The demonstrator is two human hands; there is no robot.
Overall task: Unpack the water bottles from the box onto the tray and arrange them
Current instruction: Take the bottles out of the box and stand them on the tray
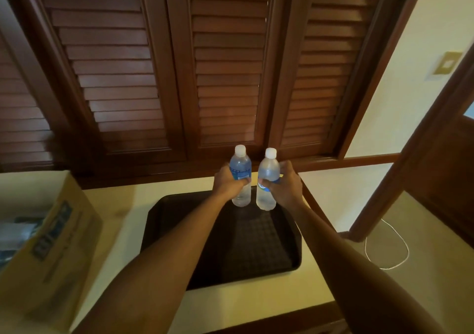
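Both forearms reach out; left hand (pixel 228 183) and right hand (pixel 287 186) each grip a bottle, apparently above the tray (pixel 179 221).

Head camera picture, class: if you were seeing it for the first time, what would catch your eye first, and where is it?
Two clear water bottles, held upright side by side at the far end of the dark tray: the left hand grips the left bottle, the right hand the right bottle. Behind them rise brown louvered shutters; an open cardboard box sits at left.

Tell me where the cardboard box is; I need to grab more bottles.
In the head view the cardboard box sits at the left edge on the counter, left of the black tray.
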